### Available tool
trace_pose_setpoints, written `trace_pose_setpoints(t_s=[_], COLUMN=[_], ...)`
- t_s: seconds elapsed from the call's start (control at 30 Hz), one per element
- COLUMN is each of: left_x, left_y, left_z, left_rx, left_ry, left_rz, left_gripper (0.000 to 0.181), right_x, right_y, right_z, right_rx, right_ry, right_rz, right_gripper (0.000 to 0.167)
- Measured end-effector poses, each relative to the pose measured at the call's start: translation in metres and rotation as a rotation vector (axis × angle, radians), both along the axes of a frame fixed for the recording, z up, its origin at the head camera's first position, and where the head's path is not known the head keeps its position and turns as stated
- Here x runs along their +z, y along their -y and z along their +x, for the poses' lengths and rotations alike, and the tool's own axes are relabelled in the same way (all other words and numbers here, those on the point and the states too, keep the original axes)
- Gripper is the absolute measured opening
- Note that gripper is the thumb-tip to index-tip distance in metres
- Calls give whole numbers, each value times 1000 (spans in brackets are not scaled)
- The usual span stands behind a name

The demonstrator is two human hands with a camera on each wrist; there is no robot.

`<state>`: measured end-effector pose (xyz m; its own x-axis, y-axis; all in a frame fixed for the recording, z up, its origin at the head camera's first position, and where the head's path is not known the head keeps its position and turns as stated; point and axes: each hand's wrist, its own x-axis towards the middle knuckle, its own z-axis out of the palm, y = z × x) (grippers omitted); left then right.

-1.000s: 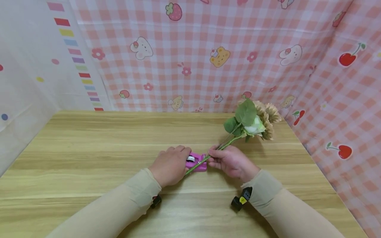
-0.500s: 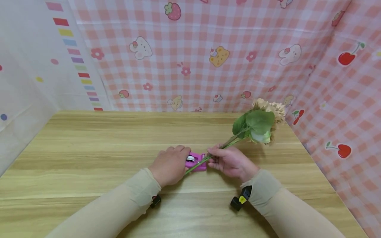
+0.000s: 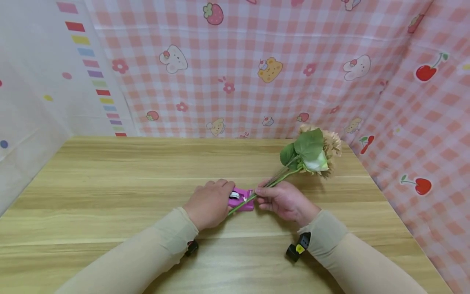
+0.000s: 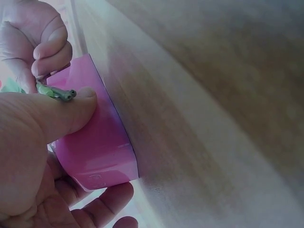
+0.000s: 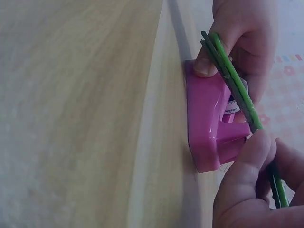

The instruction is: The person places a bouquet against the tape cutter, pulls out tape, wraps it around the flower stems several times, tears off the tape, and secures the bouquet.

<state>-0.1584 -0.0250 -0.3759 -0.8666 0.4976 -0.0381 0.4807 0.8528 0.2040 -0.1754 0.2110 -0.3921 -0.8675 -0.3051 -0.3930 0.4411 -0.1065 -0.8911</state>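
A pink tape dispenser (image 3: 247,206) with a roll of tape (image 3: 234,195) sits on the table. My left hand (image 3: 211,204) grips it from the left, thumb on its near side and fingers over the far side, as the left wrist view shows. My right hand (image 3: 286,201) pinches the green stems (image 5: 237,90) of a flower bunch between thumb and fingers, just right of the dispenser. The stems slant across the dispenser, their cut ends (image 4: 69,95) by my left thumb. At the upper right are a white-green rose (image 3: 316,162), beige blooms (image 3: 332,143) and green leaves (image 3: 309,143).
The wood-grain table (image 3: 128,175) extends around both hands. A pink checked cloth (image 3: 235,53) hangs behind it and along the right side, and a white cloth (image 3: 33,81) hangs at the left.
The flower heads swing right and turn leaf side up by half a second ago, then swing back left with the rose showing again. My left hand and the dispenser stay in place.
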Motion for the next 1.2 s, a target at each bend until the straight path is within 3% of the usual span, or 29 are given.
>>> trace_pose_setpoints(t_s=[0.3, 0.43, 0.57, 0.97, 1.2], left_x=[0, 1, 1, 0, 0], left_y=[-1, -1, 0, 0, 0], left_z=[0, 0, 0, 0, 0], left_rx=[10, 10, 5, 7, 9], left_ry=[7, 12, 11, 9, 3], left_rz=[4, -6, -5, 13, 15], left_gripper=[48, 50, 51, 47, 46], right_x=[2, 4, 8, 3, 3], right_y=[7, 11, 15, 27, 25], right_z=[3, 5, 4, -3, -2], right_rx=[-123, -118, -107, -214, -157], right_ry=[53, 56, 70, 73, 45], right_rz=[-71, -98, -102, -7, 75], right_gripper=[11, 3, 11, 34, 28])
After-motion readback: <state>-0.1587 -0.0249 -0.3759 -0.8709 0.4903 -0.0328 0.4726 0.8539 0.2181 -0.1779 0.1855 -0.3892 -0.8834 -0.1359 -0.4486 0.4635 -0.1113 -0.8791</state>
